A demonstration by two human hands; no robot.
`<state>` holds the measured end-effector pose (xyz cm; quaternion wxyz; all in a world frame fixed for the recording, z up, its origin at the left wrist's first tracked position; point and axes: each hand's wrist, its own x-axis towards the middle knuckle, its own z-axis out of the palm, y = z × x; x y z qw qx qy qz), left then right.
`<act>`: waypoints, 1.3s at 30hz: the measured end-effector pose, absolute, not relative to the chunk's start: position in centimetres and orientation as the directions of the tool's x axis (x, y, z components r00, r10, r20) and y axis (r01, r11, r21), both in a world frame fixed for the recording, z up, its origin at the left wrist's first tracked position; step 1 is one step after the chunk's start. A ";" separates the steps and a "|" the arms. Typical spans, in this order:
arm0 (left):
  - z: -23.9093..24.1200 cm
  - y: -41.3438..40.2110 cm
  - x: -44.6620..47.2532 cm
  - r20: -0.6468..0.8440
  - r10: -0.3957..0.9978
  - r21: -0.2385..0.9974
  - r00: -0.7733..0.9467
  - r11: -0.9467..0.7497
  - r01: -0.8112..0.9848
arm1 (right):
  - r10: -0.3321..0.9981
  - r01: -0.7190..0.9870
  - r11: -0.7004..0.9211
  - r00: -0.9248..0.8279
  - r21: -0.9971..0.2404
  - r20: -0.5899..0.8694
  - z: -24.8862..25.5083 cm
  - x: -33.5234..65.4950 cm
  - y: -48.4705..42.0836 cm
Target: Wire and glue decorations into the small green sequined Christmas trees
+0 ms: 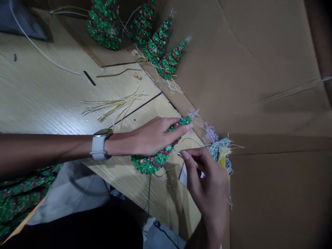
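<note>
A small green tinsel Christmas tree (151, 162) with red garland lies on its side on the wooden table. My left hand (153, 136), wearing a watch, is closed over it, with thumb and fingers around its narrow upper part. A pale glittery star (193, 114) sits at its tip. My right hand (204, 173) pinches a thin tool with a short metal tip (178, 153), pointed at the tree's side; most of the handle is hidden in the fingers. Loose dark threads (149, 190) trail from the tree's base.
Several similar trees (171, 64) stand or lean at the back by a cardboard sheet (246, 69). Yellow and white cut strings (114, 105) lie on the table (52, 93). Beyond my right hand are bundled blue, white and yellow threads (223, 148) and glitter stars (210, 133). More tinsel trees (26, 193) lie lower left.
</note>
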<state>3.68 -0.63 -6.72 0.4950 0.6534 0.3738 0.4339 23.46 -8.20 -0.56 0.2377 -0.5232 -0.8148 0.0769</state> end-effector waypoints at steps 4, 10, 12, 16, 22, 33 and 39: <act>-6.7 -0.4 3.6 0.201 0.921 0.959 0.334 -0.255 0.127 | 0.860 0.816 0.500 -0.427 -0.290 0.281 -0.5 23.5 -8.7; -6.4 -0.4 3.0 0.145 0.919 0.958 0.366 -0.223 0.179 | 0.904 0.841 0.428 -0.405 -0.330 0.140 -0.8 24.2 -8.7; -6.5 -0.5 2.9 0.149 0.913 0.954 0.379 -0.233 0.187 | 0.902 0.847 0.432 -0.410 -0.309 0.136 -1.1 24.3 -8.9; -6.5 -0.4 2.8 0.178 0.906 0.936 0.384 -0.277 0.219 | 0.846 0.814 0.524 -0.463 -0.250 0.265 -2.4 24.5 -9.0; -6.4 -0.4 3.0 0.203 0.894 0.900 0.401 -0.331 0.283 | 0.731 0.752 0.633 -0.502 -0.184 0.461 -4.8 25.0 -8.9; -6.2 -0.8 3.0 0.232 0.894 0.795 0.384 -0.402 0.455 | 0.725 0.808 0.545 -0.320 -0.224 0.610 -8.0 23.5 -9.7; -5.7 -0.8 3.0 0.240 0.897 0.751 0.372 -0.414 0.514 | 0.767 0.844 0.425 -0.145 -0.326 0.625 -9.5 22.1 -10.4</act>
